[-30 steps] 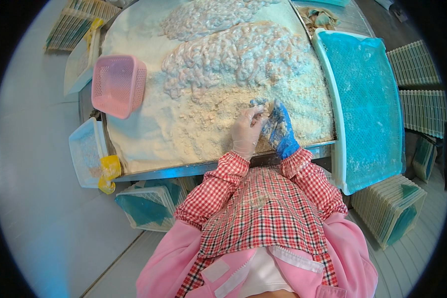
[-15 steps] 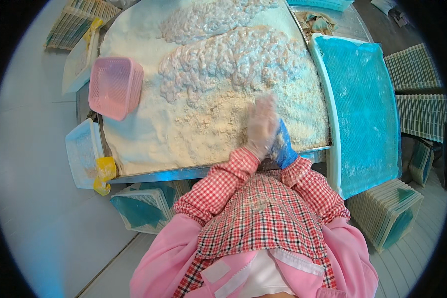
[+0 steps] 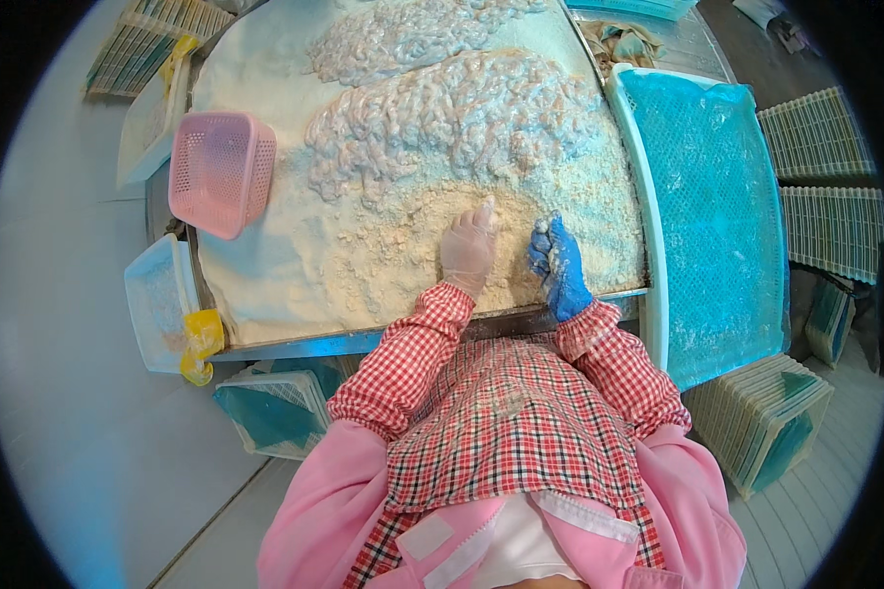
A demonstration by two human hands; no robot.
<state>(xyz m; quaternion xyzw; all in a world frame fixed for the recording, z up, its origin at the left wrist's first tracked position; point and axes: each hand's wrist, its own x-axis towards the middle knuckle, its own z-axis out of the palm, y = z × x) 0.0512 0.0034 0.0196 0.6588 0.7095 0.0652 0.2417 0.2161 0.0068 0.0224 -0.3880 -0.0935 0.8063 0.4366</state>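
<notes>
1. Basically, the nearer heap of glossy pieces [image 3: 462,113] lies ahead of both hands, mid-worktop [image 3: 304,348], i.e. btwn them & the far edge.
2. Its long axis runs approx. L–R, roughly along the worktop's near edge, R end a bit farther off.
3. L hand [image 3: 469,245], clear glove, is nearer: fingertips just short of the heap, at the crumbly coating [image 3: 388,236]. Fingers look bunched; can't tell if they're closed on anything.
4. R hand [image 3: 560,270], blue glove w/ coating stuck on, sits nearer the near edge, twd the R corner. Fingers part-curled; can't tell if anything's inside.
5. Hands apart, crumbly coating btwn. Blue mesh tray [image 3: 712,216] at R edge.
</notes>
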